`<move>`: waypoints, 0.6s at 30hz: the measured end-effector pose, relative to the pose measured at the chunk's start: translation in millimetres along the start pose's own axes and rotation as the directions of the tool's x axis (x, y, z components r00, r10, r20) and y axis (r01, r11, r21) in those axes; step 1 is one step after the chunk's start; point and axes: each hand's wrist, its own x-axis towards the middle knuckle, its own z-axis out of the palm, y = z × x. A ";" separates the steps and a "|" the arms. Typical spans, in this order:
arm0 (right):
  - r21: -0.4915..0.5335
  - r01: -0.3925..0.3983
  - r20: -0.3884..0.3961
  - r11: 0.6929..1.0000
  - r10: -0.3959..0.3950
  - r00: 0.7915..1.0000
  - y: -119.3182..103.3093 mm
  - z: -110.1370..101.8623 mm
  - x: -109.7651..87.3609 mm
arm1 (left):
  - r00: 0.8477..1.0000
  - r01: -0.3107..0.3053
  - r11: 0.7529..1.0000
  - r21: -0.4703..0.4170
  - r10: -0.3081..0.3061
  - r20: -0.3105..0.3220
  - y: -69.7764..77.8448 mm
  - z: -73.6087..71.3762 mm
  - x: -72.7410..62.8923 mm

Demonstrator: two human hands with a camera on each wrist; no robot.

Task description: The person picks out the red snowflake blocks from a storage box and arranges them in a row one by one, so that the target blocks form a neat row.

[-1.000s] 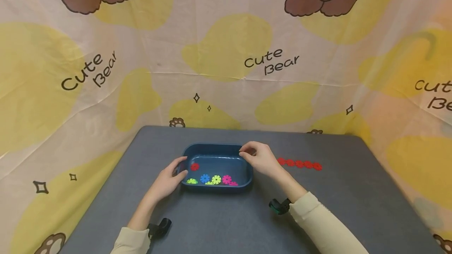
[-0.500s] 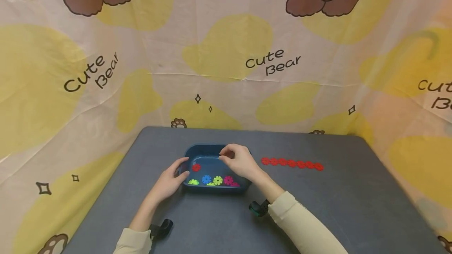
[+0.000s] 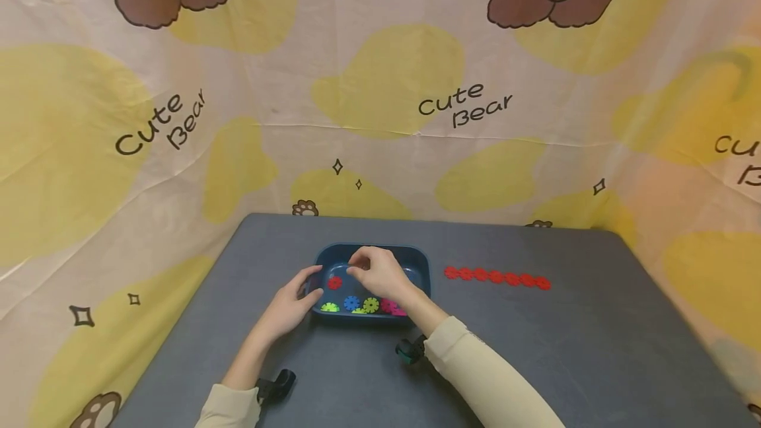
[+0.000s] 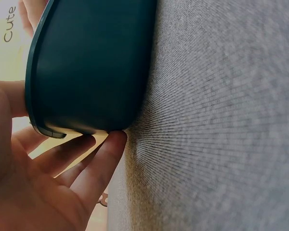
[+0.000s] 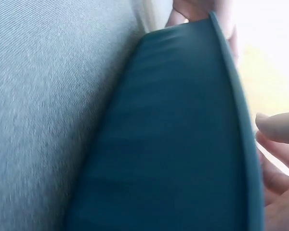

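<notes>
A dark blue plastic tray (image 3: 419, 269) sits on the grey table, and my left hand (image 3: 288, 306) holds its left end. In the left wrist view the thumb is at the rim and the fingers (image 4: 103, 161) press the outer wall. My right hand (image 3: 380, 276) hovers over the tray's middle, fingers bent, thumb and forefinger slightly apart, with nothing visible between them. Left of it in the tray lies a red snowflake disc (image 3: 335, 283). Along the near side are a blue disc (image 3: 352, 303), a yellow disc (image 3: 371, 305) and pink discs (image 3: 389, 306), the pink partly hidden by my right wrist.
A row of several red snowflake discs (image 3: 497, 277) lies on the table (image 3: 594, 349) right of the tray, apparently joined or touching. Behind the table hangs a printed cloth (image 3: 380, 84). Each wrist wears a black camera (image 3: 276, 386).
My right hand has moved left from the tray's right rim to above its middle, uncovering the whole red row. My left hand has kept its hold on the tray.
</notes>
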 end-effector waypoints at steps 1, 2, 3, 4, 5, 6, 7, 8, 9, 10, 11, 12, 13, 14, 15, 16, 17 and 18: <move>-0.005 -0.002 0.005 1.000 0.002 1.000 0.2 2.9 2.3 | 1.000 -0.001 1.000 0.000 0.001 0.000 -0.2 0.0 0.2; -0.003 -0.001 0.009 1.000 0.001 1.000 0.4 5.7 4.4 | 1.000 -0.001 1.000 -0.001 0.001 0.000 -0.4 0.0 0.4; -0.004 -0.004 0.015 1.000 0.004 1.000 0.1 8.4 6.4 | 1.000 -0.001 1.000 0.000 0.001 0.000 -0.6 0.0 0.6; -0.005 -0.003 0.018 1.000 0.003 1.000 -0.3 10.9 8.2 | 1.000 0.001 1.000 -0.004 -0.001 0.000 -0.6 -0.1 0.6; -0.007 -0.003 0.020 1.000 0.004 1.000 -0.6 13.4 10.1 | 1.000 0.001 1.000 -0.005 -0.001 0.000 -0.5 -0.3 0.5; -0.007 -0.004 0.024 1.000 0.005 1.000 -0.7 16.0 11.8 | 1.000 0.002 1.000 -0.006 -0.002 0.001 -0.5 -0.4 0.3; -0.006 -0.005 0.027 1.000 0.005 1.000 -0.9 18.5 13.5 | 1.000 0.003 1.000 -0.005 -0.003 0.003 -0.3 -0.5 0.1; -0.008 -0.004 0.029 1.000 0.004 1.000 -1.2 20.8 15.0 | 1.000 0.003 1.000 -0.008 -0.003 0.004 -0.1 -0.6 0.0; -0.016 -0.004 0.031 1.000 0.005 1.000 -1.0 23.3 16.7 | 1.000 -0.003 1.000 -0.006 0.003 0.005 -0.1 -0.7 -0.2; -0.020 -0.007 0.035 1.000 0.007 0.999 -0.5 26.0 18.3 | 1.000 -0.003 1.000 -0.007 0.003 0.004 0.0 -0.8 -0.3; -0.027 -0.011 0.041 1.000 0.012 0.999 0.1 28.5 19.7 | 1.000 -0.007 1.000 -0.005 0.007 0.005 0.0 -0.7 -0.4; -0.031 -0.017 0.049 0.999 0.019 0.999 1.1 31.3 21.1 | 1.000 -0.007 1.000 -0.006 0.007 0.005 0.1 -0.6 -0.4; -0.038 -0.025 0.061 0.999 0.027 0.998 1.9 33.7 22.2 | 1.000 -0.012 1.000 -0.003 0.012 0.006 0.4 -0.6 -0.6; -0.045 -0.033 0.072 0.998 0.036 0.997 2.9 36.2 23.2 | 1.000 -0.012 1.000 -0.006 0.012 0.005 0.4 -0.5 -0.6; -0.058 -0.042 0.083 0.997 0.047 0.995 4.0 38.5 24.1 | 1.000 -0.014 1.000 -0.003 0.014 0.007 0.5 -0.4 -0.5; -0.071 -0.051 0.095 0.996 0.058 0.994 5.1 40.7 25.1 | 1.000 -0.007 1.000 -0.008 0.007 0.007 0.6 -0.4 -0.3; -0.085 -0.058 0.105 0.995 0.067 0.992 6.0 42.4 25.9 | 1.000 -0.007 1.000 -0.010 0.007 0.008 0.6 -0.5 -0.2; -0.099 -0.062 0.112 0.993 0.073 0.991 6.9 44.2 27.0 | 1.000 -0.002 1.000 -0.014 0.002 0.009 0.7 -0.7 -0.1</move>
